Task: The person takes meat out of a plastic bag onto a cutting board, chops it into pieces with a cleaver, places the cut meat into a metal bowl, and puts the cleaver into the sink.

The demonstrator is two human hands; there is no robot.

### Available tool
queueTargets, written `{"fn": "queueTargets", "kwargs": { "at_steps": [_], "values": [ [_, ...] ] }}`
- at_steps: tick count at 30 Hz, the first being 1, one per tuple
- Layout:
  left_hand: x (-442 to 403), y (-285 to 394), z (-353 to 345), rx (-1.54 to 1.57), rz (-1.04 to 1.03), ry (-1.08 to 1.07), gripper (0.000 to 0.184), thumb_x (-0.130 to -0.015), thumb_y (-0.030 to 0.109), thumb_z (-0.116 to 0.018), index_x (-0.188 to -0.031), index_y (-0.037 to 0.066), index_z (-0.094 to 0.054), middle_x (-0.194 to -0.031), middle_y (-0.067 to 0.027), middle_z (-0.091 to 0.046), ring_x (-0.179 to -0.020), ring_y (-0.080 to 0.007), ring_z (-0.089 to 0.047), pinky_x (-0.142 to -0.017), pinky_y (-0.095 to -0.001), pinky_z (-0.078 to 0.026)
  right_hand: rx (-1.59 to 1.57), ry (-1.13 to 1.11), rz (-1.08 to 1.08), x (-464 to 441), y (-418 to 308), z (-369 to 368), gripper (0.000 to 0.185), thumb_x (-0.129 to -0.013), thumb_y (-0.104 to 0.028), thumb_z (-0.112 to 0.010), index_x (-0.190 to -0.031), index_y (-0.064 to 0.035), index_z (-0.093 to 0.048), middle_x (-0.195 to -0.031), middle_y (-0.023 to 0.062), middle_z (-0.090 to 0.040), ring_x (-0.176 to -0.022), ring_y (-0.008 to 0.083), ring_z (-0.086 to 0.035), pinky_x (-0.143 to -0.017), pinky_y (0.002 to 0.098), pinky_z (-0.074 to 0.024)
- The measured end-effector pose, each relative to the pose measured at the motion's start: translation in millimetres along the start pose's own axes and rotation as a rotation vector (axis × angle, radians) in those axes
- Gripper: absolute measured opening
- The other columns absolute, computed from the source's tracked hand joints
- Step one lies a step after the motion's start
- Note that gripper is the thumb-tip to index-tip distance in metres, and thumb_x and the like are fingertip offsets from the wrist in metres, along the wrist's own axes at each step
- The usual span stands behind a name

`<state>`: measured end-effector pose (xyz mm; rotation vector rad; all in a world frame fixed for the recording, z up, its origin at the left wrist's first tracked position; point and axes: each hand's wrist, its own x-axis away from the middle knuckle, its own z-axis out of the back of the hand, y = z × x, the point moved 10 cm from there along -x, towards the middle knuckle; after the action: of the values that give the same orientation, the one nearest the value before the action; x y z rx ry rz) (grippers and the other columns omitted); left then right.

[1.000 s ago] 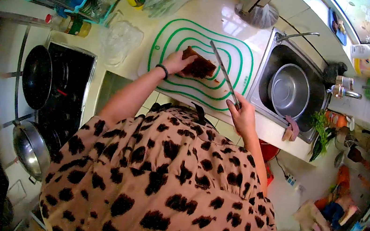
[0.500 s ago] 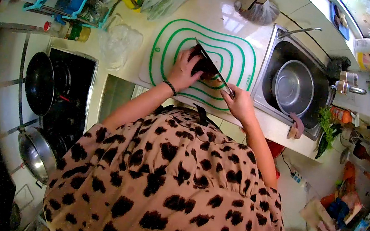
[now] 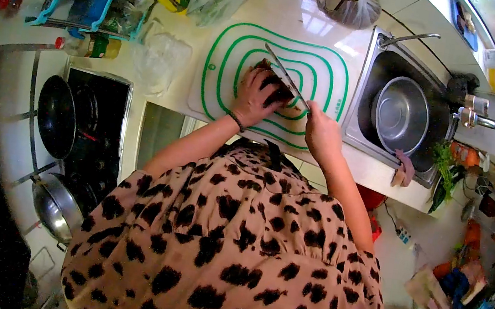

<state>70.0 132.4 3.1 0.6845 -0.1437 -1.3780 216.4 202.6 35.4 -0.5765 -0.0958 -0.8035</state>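
Some illegible lettering marks the board — left fingers grip a dark block, right fingers a knife.

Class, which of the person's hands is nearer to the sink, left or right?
Right. The right hand, holding the knife, is beside the sink; the left hand is farther from it, on the dark block.

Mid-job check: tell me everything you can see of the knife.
The knife has a straight, grey, metal-looking blade, seen nearly edge-on. The right hand grips it, hiding the handle. The tip points away from the person and to the left, over the cutting board. The blade runs alongside the dark brown piece under the left hand; whether they touch is unclear.
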Motion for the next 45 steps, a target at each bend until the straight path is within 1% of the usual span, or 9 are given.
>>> {"fn": "queueTargets", "kwargs": {
  "at_steps": [4, 6, 10, 17, 19, 25, 29, 35, 45],
  "values": [
    [-1, 1, -4, 0.020, -0.016, 0.058, 0.049, -0.076, 0.032, -0.072, -0.120, 0.017, -0.057, -0.129, -0.0199, -0.042, -0.123, -0.0439, -0.036, -0.106, -0.0581, -0.028, 0.068, 0.024, 0.074, 5, -12, 7, 0.033, -0.086, -0.005, -0.051, -0.119, -0.0094, -0.049, -0.100, 0.0185, -0.064, -0.075, 0.0381, -0.063, -0.061, 0.0459, -0.0509],
    [0, 8, 6, 0.031, -0.009, 0.078, 0.050, -0.076, 0.033, -0.072, -0.121, 0.018, -0.056, -0.132, -0.0208, -0.041, -0.125, -0.0445, -0.035, -0.106, -0.0577, -0.027, 0.141, 0.031, 0.210, 11, -28, 6, 0.041, -0.085, -0.007, -0.049, -0.125, -0.0128, -0.043, -0.100, 0.0154, -0.063, -0.075, 0.0345, -0.065, -0.059, 0.0455, -0.0525],
    [1, 5, 5, 0.043, -0.010, 0.092, 0.054, -0.077, 0.034, -0.071, -0.125, 0.021, -0.054, -0.139, -0.0224, -0.037, -0.127, -0.0445, -0.034, -0.107, -0.0574, -0.026, 0.138, 0.004, 0.201, 11, -25, 9, 0.041, -0.085, -0.007, -0.049, -0.125, -0.0115, -0.043, -0.102, 0.0144, -0.063, -0.075, 0.0335, -0.066, -0.060, 0.0446, -0.0530],
    [-4, 6, 12, 0.028, 0.010, 0.100, 0.054, -0.078, 0.034, -0.069, -0.127, 0.020, -0.052, -0.134, -0.0206, -0.042, -0.125, -0.0421, -0.038, -0.106, -0.0572, -0.029, 0.135, 0.013, 0.203, 19, -31, 21, 0.042, -0.080, -0.001, -0.053, -0.121, -0.0092, -0.047, -0.095, 0.0147, -0.064, -0.073, 0.0347, -0.064, -0.059, 0.0442, -0.0505],
    [-2, 2, 6, 0.027, 0.016, 0.097, 0.052, -0.078, 0.034, -0.069, -0.125, 0.018, -0.052, -0.127, -0.0195, -0.045, -0.121, -0.0426, -0.040, -0.104, -0.0570, -0.031, 0.138, 0.006, 0.200, 21, -32, 24, 0.042, -0.081, -0.001, -0.053, -0.121, -0.0088, -0.047, -0.093, 0.0150, -0.063, -0.073, 0.0349, -0.064, -0.059, 0.0441, -0.0505],
    [-5, 6, 14, 0.042, -0.012, 0.162, 0.046, -0.076, 0.033, -0.071, -0.117, 0.017, -0.055, -0.119, -0.0162, -0.049, -0.114, -0.0420, -0.044, -0.098, -0.0560, -0.036, 0.141, -0.035, 0.175, 29, -34, 27, 0.040, -0.082, -0.004, -0.050, -0.121, -0.0105, -0.043, -0.088, 0.0134, -0.062, -0.070, 0.0336, -0.065, -0.057, 0.0444, -0.0521],
    [-5, 9, 19, 0.049, -0.028, 0.180, 0.044, -0.076, 0.032, -0.071, -0.114, 0.017, -0.057, -0.118, -0.0155, -0.049, -0.112, -0.0409, -0.045, -0.096, -0.0551, -0.037, 0.142, -0.052, 0.165, 31, -37, 27, 0.039, -0.082, -0.003, -0.050, -0.120, -0.0101, -0.043, -0.088, 0.0143, -0.062, -0.071, 0.0342, -0.065, -0.057, 0.0448, -0.0516],
    [-4, 3, 14, 0.028, -0.032, 0.143, 0.042, -0.075, 0.034, -0.072, -0.110, 0.017, -0.059, -0.116, -0.0158, -0.051, -0.115, -0.0406, -0.045, -0.100, -0.0554, -0.036, 0.140, -0.047, 0.150, 28, -33, 24, 0.039, -0.083, -0.003, -0.049, -0.120, -0.0095, -0.043, -0.087, 0.0154, -0.062, -0.069, 0.0353, -0.065, -0.057, 0.0460, -0.0513],
    [-2, -5, 16, 0.083, -0.009, 0.111, 0.038, -0.071, 0.031, -0.073, -0.102, 0.013, -0.062, -0.116, -0.0176, -0.051, -0.116, -0.0439, -0.044, -0.099, -0.0558, -0.039, 0.166, -0.076, 0.187, 5, -40, 15, 0.032, -0.083, -0.004, -0.049, -0.114, -0.0063, -0.042, -0.081, 0.0175, -0.062, -0.068, 0.0381, -0.064, -0.056, 0.0484, -0.0503]
  ]
}}
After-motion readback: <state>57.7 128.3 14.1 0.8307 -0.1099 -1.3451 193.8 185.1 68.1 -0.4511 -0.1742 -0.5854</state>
